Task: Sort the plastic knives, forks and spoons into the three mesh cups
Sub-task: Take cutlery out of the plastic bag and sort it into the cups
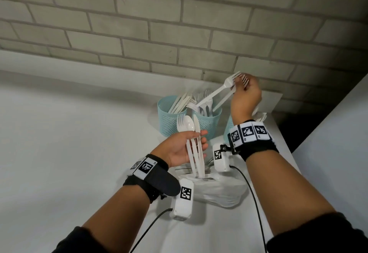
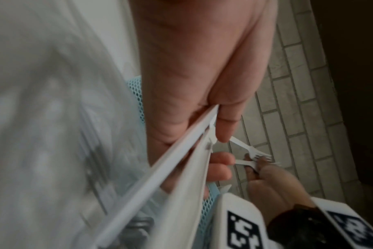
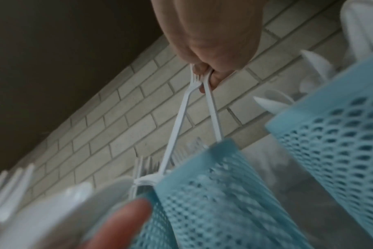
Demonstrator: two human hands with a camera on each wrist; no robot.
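Observation:
My right hand (image 1: pixel 245 91) pinches two white forks (image 1: pixel 216 93) by their tine ends above the middle mesh cup (image 1: pixel 207 123). Their handles slant down to that cup's rim among other forks (image 3: pixel 181 121). My left hand (image 1: pixel 185 149) grips a fork, a spoon and a knife (image 1: pixel 192 139) upright, in front of the cups. The left cup (image 1: pixel 169 117) holds several white pieces that look like knives. The right cup (image 1: pixel 229 127) is mostly hidden behind my right wrist; spoon bowls stick out of it (image 3: pixel 273 101).
A clear plastic bag (image 1: pixel 217 189) with more cutlery lies on the white table (image 1: pixel 69 143) under my hands. A brick wall (image 1: pixel 179 23) rises right behind the cups. The table's right edge drops off next to the right cup. Cables trail from both wrist cameras.

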